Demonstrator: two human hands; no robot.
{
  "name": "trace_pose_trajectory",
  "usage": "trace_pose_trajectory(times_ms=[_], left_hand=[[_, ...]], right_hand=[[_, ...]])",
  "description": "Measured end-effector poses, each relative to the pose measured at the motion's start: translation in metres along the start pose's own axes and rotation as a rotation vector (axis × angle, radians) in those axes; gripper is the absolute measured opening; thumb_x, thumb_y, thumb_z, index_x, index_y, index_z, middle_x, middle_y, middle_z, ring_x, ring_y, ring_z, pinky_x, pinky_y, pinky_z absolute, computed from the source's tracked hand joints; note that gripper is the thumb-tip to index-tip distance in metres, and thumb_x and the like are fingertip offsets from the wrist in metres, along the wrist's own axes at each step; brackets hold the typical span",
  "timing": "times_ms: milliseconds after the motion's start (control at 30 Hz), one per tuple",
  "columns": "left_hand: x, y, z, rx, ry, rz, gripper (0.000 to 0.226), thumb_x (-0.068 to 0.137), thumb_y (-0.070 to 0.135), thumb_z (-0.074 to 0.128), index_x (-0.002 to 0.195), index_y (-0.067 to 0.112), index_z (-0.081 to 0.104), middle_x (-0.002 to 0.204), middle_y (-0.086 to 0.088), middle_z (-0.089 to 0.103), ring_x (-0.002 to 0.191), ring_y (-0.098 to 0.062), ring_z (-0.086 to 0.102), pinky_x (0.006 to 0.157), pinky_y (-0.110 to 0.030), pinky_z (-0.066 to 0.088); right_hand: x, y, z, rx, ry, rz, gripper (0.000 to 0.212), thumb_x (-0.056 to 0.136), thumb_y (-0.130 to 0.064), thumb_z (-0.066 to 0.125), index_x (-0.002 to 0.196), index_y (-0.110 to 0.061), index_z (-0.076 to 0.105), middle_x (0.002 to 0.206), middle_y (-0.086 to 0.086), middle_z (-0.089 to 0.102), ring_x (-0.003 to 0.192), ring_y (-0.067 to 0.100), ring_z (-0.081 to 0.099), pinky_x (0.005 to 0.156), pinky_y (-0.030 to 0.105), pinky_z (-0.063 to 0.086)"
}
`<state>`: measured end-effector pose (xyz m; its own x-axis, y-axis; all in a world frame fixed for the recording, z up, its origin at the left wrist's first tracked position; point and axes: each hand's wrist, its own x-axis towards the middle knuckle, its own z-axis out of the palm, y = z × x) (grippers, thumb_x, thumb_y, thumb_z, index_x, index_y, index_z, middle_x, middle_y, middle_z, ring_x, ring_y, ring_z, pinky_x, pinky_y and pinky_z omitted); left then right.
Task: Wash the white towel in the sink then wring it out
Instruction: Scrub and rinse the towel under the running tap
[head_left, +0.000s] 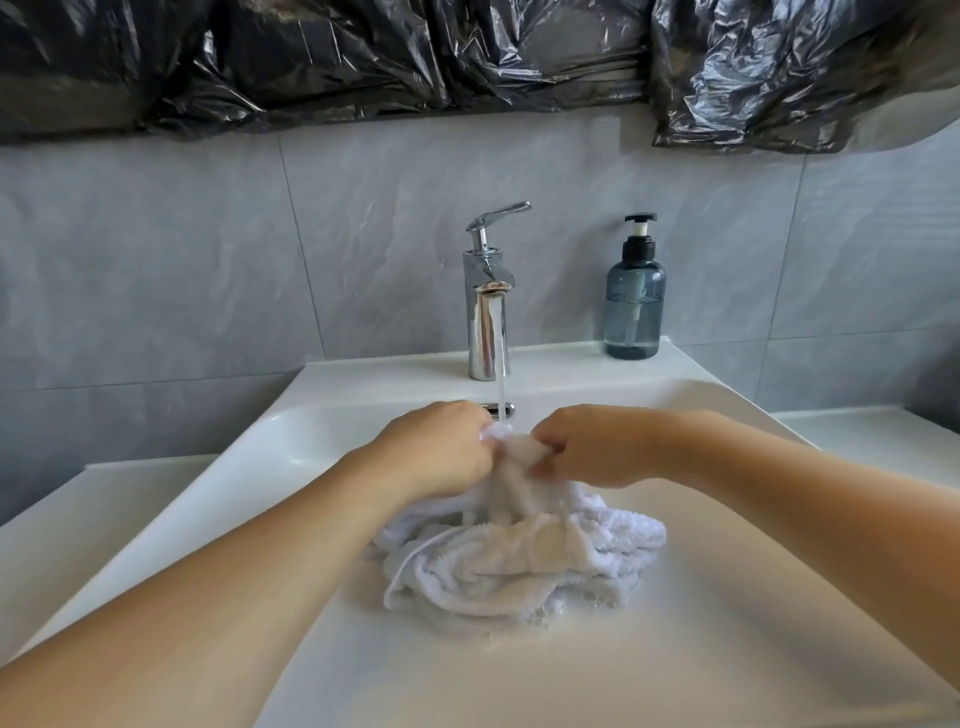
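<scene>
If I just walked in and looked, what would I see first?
First you'd see two hands, the left hand and right hand, scrunching a wet white towel in the middle of the sink, under water running from the shiny faucet. Next, crinkly black plastic bags along the wall on top.

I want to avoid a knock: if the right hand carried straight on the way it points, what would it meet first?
The right hand points left across the sink, gripping the white towel. It would probably meet the left hand first, close by on the same bunched towel under the water stream.
</scene>
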<state>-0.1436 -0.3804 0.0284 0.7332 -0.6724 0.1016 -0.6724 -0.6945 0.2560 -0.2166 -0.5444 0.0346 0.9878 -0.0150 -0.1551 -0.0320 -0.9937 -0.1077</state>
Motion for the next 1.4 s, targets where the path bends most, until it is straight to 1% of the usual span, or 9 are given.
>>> trace_pose_trajectory(times_ms=[100, 333, 433, 533, 700, 933, 1167, 1267, 1400], left_hand=[[0.002, 0.014, 0.004, -0.161, -0.173, 0.086, 0.033, 0.098, 0.026, 0.053, 0.066, 0.022, 0.046, 0.071, 0.004, 0.05, 0.069, -0.017, 0.045, 0.061, -0.03, 0.035], [0.005, -0.008, 0.001, -0.193, -0.018, -0.022, 0.026, 0.097, 0.031, 0.053, 0.074, 0.018, 0.053, 0.075, 0.004, 0.054, 0.068, -0.018, 0.047, 0.06, -0.029, 0.033], [0.003, 0.003, 0.001, -0.34, -0.111, 0.086, 0.022, 0.095, 0.036, 0.062, 0.097, 0.014, 0.06, 0.086, 0.002, 0.056, 0.08, -0.02, 0.052, 0.071, -0.033, 0.039], [0.005, 0.0, -0.001, -0.069, -0.139, -0.049, 0.053, 0.083, 0.039, 0.07, 0.126, 0.026, 0.042, 0.12, 0.002, 0.046, 0.109, -0.022, 0.049, 0.086, -0.034, 0.045], [-0.004, -0.013, -0.011, 0.178, -0.365, -0.297, 0.042, 0.078, 0.039, 0.068, 0.112, 0.019, 0.053, 0.106, -0.004, 0.064, 0.085, -0.024, 0.063, 0.069, -0.029, 0.05], [0.0, -0.008, -0.014, -0.238, -0.03, -0.148, 0.015, 0.087, 0.029, 0.055, 0.095, 0.016, 0.053, 0.08, -0.004, 0.062, 0.061, -0.021, 0.049, 0.059, -0.029, 0.04], [0.008, -0.007, -0.002, -0.594, 0.102, -0.13, 0.015, 0.095, 0.014, 0.042, 0.106, 0.023, 0.048, 0.076, -0.007, 0.052, 0.054, -0.022, 0.042, 0.058, -0.031, 0.035], [0.012, -0.011, 0.002, -0.526, 0.124, -0.198, 0.011, 0.101, 0.027, 0.046, 0.112, 0.028, 0.047, 0.082, -0.008, 0.053, 0.065, -0.024, 0.045, 0.057, -0.029, 0.036], [0.013, -0.004, 0.004, -0.599, 0.151, -0.165, 0.008, 0.103, 0.024, 0.047, 0.108, 0.018, 0.051, 0.077, 0.0, 0.052, 0.06, -0.017, 0.041, 0.048, -0.023, 0.032]], right_hand=[[-0.003, 0.0, -0.001, -0.187, 0.07, 0.049, 0.021, 0.096, -0.013, 0.042, 0.108, -0.014, 0.059, 0.106, 0.004, 0.065, 0.096, 0.024, 0.06, 0.074, 0.03, 0.044], [-0.005, -0.002, -0.009, 0.028, 0.126, -0.015, 0.013, 0.097, -0.027, 0.05, 0.092, -0.018, 0.058, 0.09, -0.001, 0.056, 0.086, 0.02, 0.053, 0.064, 0.025, 0.038], [0.001, 0.021, -0.012, -0.197, 0.058, 0.14, 0.022, 0.1, -0.02, 0.044, 0.109, -0.009, 0.061, 0.104, 0.004, 0.058, 0.102, 0.027, 0.058, 0.079, 0.032, 0.047], [-0.001, 0.035, -0.01, -0.287, 0.017, 0.237, 0.021, 0.095, -0.02, 0.045, 0.103, -0.01, 0.062, 0.112, 0.01, 0.06, 0.098, 0.028, 0.058, 0.081, 0.034, 0.048], [0.002, 0.02, 0.009, -0.014, -0.044, 0.086, 0.075, 0.095, -0.045, 0.052, 0.156, -0.032, 0.01, 0.157, 0.0, 0.033, 0.142, 0.025, 0.033, 0.116, 0.041, 0.028], [0.009, 0.0, 0.021, -0.143, -0.001, -0.002, 0.054, 0.092, -0.056, 0.051, 0.137, -0.028, 0.04, 0.125, -0.002, 0.054, 0.122, 0.027, 0.049, 0.103, 0.043, 0.04], [0.013, 0.007, 0.005, 0.135, 0.265, 0.038, 0.015, 0.094, -0.016, 0.044, 0.079, -0.015, 0.043, 0.082, -0.003, 0.046, 0.082, 0.022, 0.046, 0.062, 0.03, 0.034], [0.011, 0.009, -0.001, 0.288, 0.313, 0.06, 0.026, 0.093, -0.008, 0.037, 0.111, -0.016, 0.053, 0.101, -0.001, 0.052, 0.088, 0.023, 0.047, 0.062, 0.028, 0.035], [0.005, 0.006, -0.001, 0.286, 0.209, 0.009, 0.049, 0.098, -0.019, 0.04, 0.145, -0.029, 0.041, 0.143, -0.001, 0.048, 0.124, 0.022, 0.047, 0.093, 0.026, 0.035]])
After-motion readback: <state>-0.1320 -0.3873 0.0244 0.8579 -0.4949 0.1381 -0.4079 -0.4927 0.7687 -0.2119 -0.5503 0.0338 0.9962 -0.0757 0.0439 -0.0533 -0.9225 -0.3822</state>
